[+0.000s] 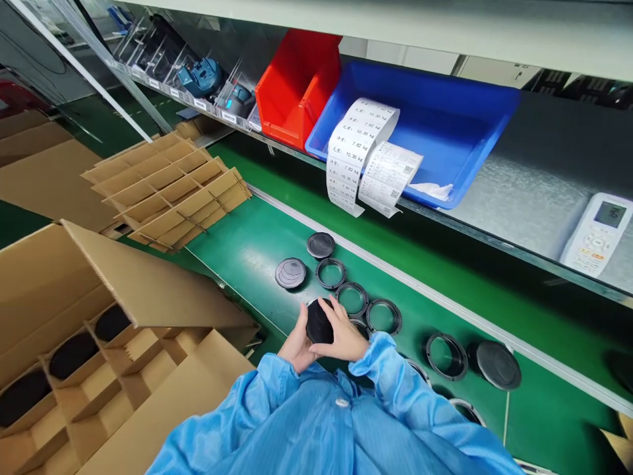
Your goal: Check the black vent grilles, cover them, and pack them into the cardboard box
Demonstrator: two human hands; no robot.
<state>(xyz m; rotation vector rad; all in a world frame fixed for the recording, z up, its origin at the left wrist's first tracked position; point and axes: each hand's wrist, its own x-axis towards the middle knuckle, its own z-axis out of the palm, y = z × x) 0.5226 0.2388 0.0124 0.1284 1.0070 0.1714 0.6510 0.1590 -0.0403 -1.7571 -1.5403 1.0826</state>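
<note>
Both of my hands are wrapped round one round black vent (320, 322), held close to my body over the green work surface. My left hand (298, 340) grips its left edge, thumb pointing up. From the right, my right hand (343, 331) closes over its rim and lower face. Just beyond my hands lie several black rings, among them one ring (351, 299) and another ring (384, 316). Farther off are a round black vent with a slatted face (290, 273) and a darker round vent (321, 245). My right hand partly hides a further ring (359, 328).
At left stands an open carton (163, 389) with cardboard dividers and several black round parts. Stacked dividers (173, 191) lie behind it. The shelf ahead holds a red bin (281, 99), a blue tray (445, 112), label strips (353, 152) and a remote control (596, 234). More rings (446, 355) lie right.
</note>
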